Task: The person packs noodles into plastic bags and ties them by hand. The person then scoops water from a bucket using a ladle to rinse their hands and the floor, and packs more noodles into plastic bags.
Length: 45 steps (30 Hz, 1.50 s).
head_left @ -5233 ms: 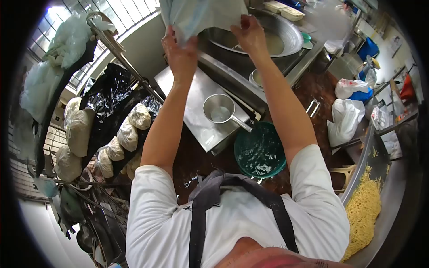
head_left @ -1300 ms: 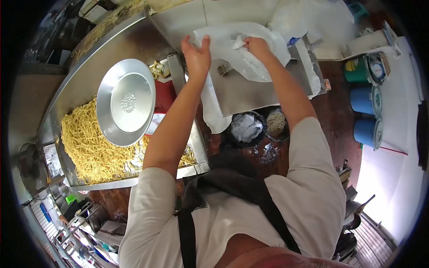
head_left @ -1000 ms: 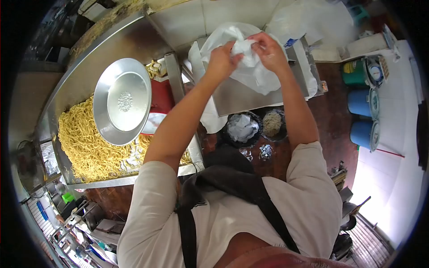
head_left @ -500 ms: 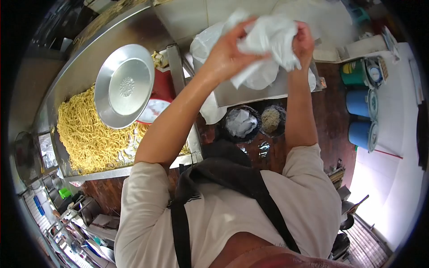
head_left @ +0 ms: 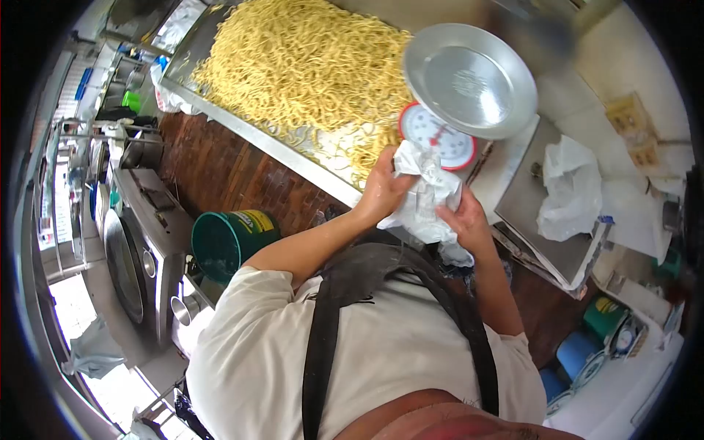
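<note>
Item: one crumpled white plastic bag [head_left: 424, 202], held up on the near side of the red-rimmed scale [head_left: 438, 137], my left hand [head_left: 383, 189] and right hand [head_left: 469, 220] each with fingers pinching one side. Also: yellow noodles [head_left: 308, 73], heaped far left on a steel table [head_left: 293, 163]; second white bag [head_left: 568, 191], lying right on a metal sheet [head_left: 524, 196].

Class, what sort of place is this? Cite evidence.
Probably a noodle workshop or commercial kitchen: yellow noodles heaped on a large metal tray, and a dial scale with a round metal pan.
</note>
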Motion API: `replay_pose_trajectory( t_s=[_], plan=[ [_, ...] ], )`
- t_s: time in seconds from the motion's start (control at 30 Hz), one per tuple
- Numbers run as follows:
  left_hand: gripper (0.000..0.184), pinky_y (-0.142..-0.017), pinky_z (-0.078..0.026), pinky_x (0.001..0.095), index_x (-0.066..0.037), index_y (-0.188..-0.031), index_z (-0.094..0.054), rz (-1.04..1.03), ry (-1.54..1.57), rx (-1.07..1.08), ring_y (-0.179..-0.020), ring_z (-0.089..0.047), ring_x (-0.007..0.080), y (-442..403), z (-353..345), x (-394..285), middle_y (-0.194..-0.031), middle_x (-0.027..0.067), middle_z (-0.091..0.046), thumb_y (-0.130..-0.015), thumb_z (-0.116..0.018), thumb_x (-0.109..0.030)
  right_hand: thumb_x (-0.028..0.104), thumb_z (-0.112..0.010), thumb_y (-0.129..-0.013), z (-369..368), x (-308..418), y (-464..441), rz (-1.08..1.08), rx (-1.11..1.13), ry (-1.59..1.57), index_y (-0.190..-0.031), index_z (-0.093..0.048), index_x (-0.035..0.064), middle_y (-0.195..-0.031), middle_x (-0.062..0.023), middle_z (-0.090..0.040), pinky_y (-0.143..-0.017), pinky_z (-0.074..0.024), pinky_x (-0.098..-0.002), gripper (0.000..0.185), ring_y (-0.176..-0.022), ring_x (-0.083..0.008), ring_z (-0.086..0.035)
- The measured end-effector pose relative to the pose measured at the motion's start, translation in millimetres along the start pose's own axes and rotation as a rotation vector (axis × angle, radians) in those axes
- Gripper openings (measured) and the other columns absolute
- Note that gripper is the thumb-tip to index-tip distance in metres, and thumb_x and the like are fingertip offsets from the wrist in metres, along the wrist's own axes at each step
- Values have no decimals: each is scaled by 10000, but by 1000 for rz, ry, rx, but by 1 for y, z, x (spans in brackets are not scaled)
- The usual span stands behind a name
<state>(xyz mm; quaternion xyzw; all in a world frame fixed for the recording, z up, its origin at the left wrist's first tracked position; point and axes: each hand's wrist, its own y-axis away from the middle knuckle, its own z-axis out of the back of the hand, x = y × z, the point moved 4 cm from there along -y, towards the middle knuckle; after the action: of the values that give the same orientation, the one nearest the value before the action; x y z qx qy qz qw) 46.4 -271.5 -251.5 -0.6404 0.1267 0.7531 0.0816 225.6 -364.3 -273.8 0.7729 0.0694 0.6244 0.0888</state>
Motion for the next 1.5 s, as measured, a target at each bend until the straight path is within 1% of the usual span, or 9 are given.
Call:
replay_pose_trajectory(
  t_s=[0.1,0.23,0.43,0.63,0.83,1.0,1.17,1.4,1.5],
  plan=[
    [292,-813,-496,303,32,-1162,-565,-233,130,-77,-883,-621,170,-1,81,22,-996,103,-674,-881,-617,-27,101,-657,-859,-51,-1,-42,64,-60,409,-1215,-584,-21,-1084,-114,-679,-894,-468,-343,383,-1003,-241,-627],
    [459,-677,-437,311,11,-873,-666,467,61,-245,-737,-500,115,7,230,46,-773,25,-598,-963,-559,-427,133,-658,-882,-129,18,-99,194,-68,694,-1065,-635,-14,-904,-112,-688,-748,-497,-306,236,-807,-164,-633],
    [642,-1011,-408,359,10,-1400,-404,86,-534,12,-1230,-495,274,26,410,112,-1426,203,-430,-808,-650,-22,236,-677,-860,-289,-21,-154,317,218,710,-903,-655,33,-752,-168,-628,-627,-467,-399,208,-682,-283,-607],
    [625,-985,-418,369,-1,-1338,-495,-80,-485,332,-1153,-565,310,37,393,30,-1284,214,-570,-766,-744,-46,267,-705,-814,-412,6,-176,293,644,828,-987,-667,110,-790,-138,-655,-653,-484,-398,237,-763,-326,-636],
    [307,-760,-511,315,83,-1151,-597,362,262,-303,-912,-632,193,-18,446,122,-1045,131,-671,-958,-584,-155,266,-746,-831,-377,44,-200,734,-394,463,-1337,-436,-4,-1121,-172,-578,-984,-435,-360,652,-1093,-272,-561],
    [435,-869,-534,428,81,-1290,-470,384,535,-258,-1027,-622,286,-44,433,57,-1184,182,-592,-966,-574,-190,517,-723,-806,-380,-45,-217,67,407,460,-1377,-430,1,-1355,-228,-496,-1071,-359,-381,824,-1289,-323,-445],
    [362,-828,-539,372,63,-1115,-563,379,355,-441,-931,-635,233,-76,461,63,-1031,141,-640,-953,-621,-255,316,-579,-948,-328,-63,-280,111,92,206,-1005,-651,63,-891,-33,-619,-667,-476,-324,269,-769,-140,-547],
    [370,-892,-532,422,58,-1210,-513,313,731,-557,-1013,-627,271,-105,488,71,-1136,158,-605,-992,-536,-241,367,-505,-996,-345,-67,-304,-121,-284,-534,-1254,-519,25,-1128,-160,-631,-908,-513,-382,429,-1008,-227,-632],
    [412,-899,-531,467,48,-1247,-508,281,634,-551,-1036,-620,288,-113,511,87,-1185,151,-595,-987,-550,-269,289,-513,-994,-391,-125,-299,-413,134,-580,-1285,-499,7,-1186,-127,-617,-957,-468,-375,405,-1047,-231,-614]
  ],
)
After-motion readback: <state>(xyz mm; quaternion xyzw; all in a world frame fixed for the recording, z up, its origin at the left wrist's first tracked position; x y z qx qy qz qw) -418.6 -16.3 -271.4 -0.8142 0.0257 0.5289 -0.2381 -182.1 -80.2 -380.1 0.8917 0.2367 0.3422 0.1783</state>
